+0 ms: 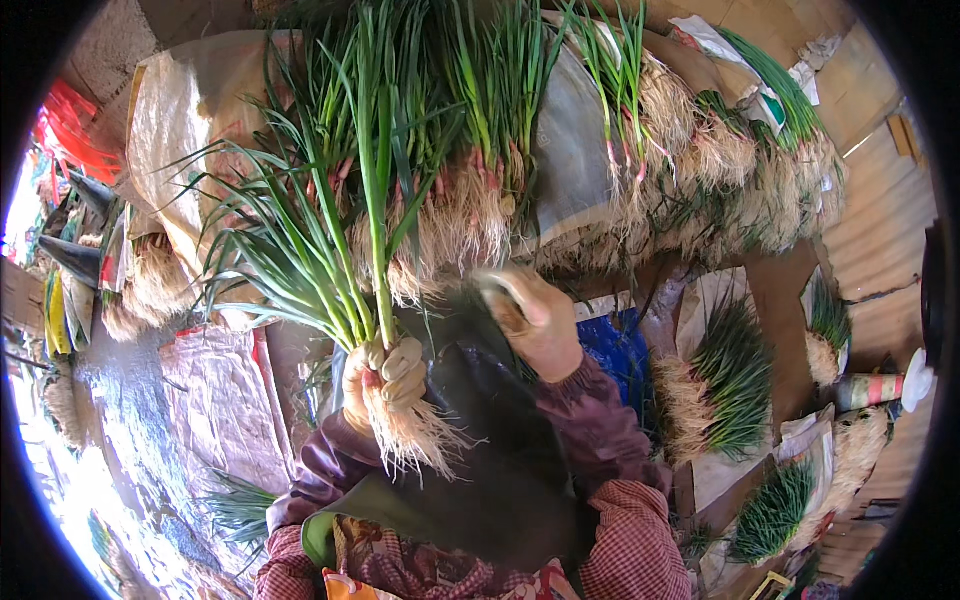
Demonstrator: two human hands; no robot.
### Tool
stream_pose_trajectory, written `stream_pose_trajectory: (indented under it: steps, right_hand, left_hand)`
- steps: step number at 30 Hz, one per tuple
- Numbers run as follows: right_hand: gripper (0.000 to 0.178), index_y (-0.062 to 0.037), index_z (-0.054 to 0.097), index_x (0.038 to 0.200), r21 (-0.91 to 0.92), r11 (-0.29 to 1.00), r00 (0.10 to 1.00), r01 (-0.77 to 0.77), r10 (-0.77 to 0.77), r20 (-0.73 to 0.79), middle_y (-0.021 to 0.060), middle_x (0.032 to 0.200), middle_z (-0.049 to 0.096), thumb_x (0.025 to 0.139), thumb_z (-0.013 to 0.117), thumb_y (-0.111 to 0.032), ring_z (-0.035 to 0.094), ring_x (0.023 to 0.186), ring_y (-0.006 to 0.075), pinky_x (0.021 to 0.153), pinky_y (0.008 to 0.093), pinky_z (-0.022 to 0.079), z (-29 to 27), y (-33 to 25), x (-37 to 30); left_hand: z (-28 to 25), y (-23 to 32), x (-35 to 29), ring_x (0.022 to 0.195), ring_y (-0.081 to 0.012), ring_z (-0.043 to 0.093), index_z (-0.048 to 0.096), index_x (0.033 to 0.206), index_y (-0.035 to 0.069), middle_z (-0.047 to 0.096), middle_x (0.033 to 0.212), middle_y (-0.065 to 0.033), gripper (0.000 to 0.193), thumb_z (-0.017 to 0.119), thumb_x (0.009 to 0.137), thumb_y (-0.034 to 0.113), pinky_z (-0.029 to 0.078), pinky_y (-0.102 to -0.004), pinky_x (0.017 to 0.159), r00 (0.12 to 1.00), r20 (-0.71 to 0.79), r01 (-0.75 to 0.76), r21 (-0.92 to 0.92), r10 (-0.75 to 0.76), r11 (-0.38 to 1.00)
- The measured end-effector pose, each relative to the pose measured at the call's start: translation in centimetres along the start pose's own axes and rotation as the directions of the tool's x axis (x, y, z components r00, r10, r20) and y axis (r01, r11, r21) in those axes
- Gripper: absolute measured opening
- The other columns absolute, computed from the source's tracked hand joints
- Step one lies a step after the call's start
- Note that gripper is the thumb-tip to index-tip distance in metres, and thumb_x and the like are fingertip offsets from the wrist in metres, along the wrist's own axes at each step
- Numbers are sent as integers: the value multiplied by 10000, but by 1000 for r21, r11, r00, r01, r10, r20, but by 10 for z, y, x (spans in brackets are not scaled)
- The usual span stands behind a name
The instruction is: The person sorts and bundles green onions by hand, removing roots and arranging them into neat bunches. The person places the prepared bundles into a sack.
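My left hand [386, 375], in a pale glove, is closed round the lower stems of a bunch of green garlic [345, 285]. Its long green leaves point up and away from me. Pale stringy roots [410, 425] hang below the fist toward my lap. To the right, apart from the bunch, my right hand [540, 325] is raised with its fingers curved. Motion smears the fingertips, and nothing can be made out in them. Just beyond both hands lies a row of similar green garlic [480, 200], pinkish at the stem bases, with roots facing me.
A dark apron or sheet [490, 440] covers my lap. Rooted bundles [735, 380] lie on sacking at the right, near a blue sheet [612, 355]. A pale sack [225, 400] spreads at the left. More piled plants [785, 180] stand at the far right.
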State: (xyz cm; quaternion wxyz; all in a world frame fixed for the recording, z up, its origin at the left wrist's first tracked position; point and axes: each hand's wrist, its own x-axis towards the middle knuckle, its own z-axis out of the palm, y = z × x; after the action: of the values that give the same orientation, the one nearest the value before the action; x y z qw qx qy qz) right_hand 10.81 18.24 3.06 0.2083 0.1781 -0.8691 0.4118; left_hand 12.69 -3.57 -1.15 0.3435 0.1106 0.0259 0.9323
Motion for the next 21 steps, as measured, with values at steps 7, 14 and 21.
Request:
stream_pose_trajectory:
  steps: [7,14,21]
  right_hand:
    - [205,0,535,1029,643,764,951,55,-235,198,153,892,575,840,564,-77,601,749,275,644,349,470,54,-29,19]
    - [136,-59,559,843,247,927,954,283,-298,24,89,692,531,747,627,-127,560,588,273,515,343,448,59,-16,-6]
    - [146,-80,490,749,-34,964,958,265,-259,120,94,619,487,711,614,-147,538,553,293,481,391,417,78,11,-7]
  left_hand:
    - [-24,-3,-17,592,-136,404,491,728,85,444,747,-38,191,471,856,226,372,-256,492,1000,-22,3,-177,-7,984]
    - [0,-21,-18,603,-175,428,484,741,88,434,719,-39,172,541,789,243,406,-316,532,916,-400,8,-7,-10,1000]
    - [-14,-20,-9,558,-112,365,432,742,47,396,685,-45,247,521,834,257,341,-239,475,934,-357,-78,-197,2,977]
